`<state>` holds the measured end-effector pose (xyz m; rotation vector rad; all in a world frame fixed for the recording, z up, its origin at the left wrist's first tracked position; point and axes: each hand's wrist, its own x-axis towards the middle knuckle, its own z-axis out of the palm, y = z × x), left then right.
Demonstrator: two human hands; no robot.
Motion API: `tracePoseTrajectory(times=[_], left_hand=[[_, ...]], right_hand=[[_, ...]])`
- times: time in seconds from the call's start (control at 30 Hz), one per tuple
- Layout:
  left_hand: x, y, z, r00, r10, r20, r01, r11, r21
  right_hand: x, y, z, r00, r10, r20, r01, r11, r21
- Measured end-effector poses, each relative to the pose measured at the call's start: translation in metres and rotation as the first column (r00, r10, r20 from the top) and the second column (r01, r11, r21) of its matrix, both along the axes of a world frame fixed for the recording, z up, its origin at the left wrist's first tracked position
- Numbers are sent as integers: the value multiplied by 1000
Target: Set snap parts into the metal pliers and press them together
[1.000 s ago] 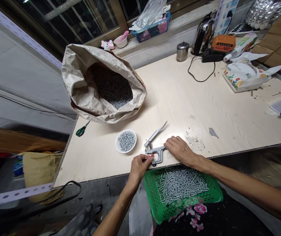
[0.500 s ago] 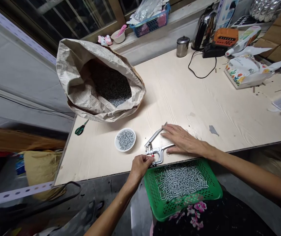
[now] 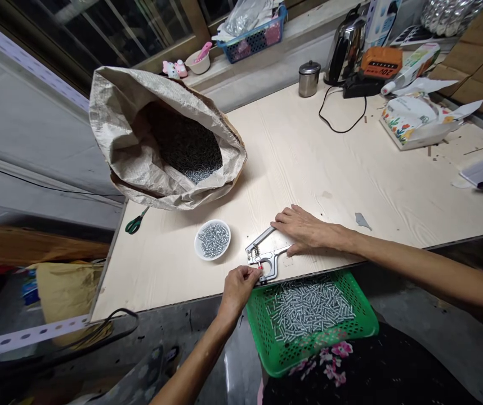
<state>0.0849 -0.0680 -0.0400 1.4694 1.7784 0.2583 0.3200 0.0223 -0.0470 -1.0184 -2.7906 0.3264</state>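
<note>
Metal press pliers [image 3: 264,251] lie at the front edge of a pale wooden table [image 3: 351,163]. My right hand [image 3: 303,228] is wrapped round their two handles, which are squeezed close together. My left hand [image 3: 238,287] pinches something small at the red-tipped jaw of the pliers; I cannot make out the piece. A small white bowl [image 3: 212,239] of little metal tubes sits just left of the pliers. A green plastic basket [image 3: 309,319] holding several of the same tubes rests on my lap below the table edge.
A big open sack [image 3: 157,143] of metal tubes stands at the back left. Green-handled scissors [image 3: 135,222] lie near the left edge. A steel cup [image 3: 309,79], kettle [image 3: 347,48], black cable [image 3: 338,118], orange device [image 3: 380,61] and tissue pack [image 3: 414,121] occupy the back right.
My right hand moved from the lower handle up over both handles and closed them together; the upper handle came down. My left hand stayed at the jaw.
</note>
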Motion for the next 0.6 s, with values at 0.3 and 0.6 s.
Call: tracePoseTrajectory(times=[0.3, 0.6], left_hand=[[37, 18, 0, 831, -376, -410, 549, 672, 497], [51, 59, 5, 663, -553, -505, 732, 618, 286]], right_hand=[[0, -5, -5, 1000, -17, -23, 17, 1000, -4], [14, -7, 0, 999, -54, -5, 53, 998, -38]])
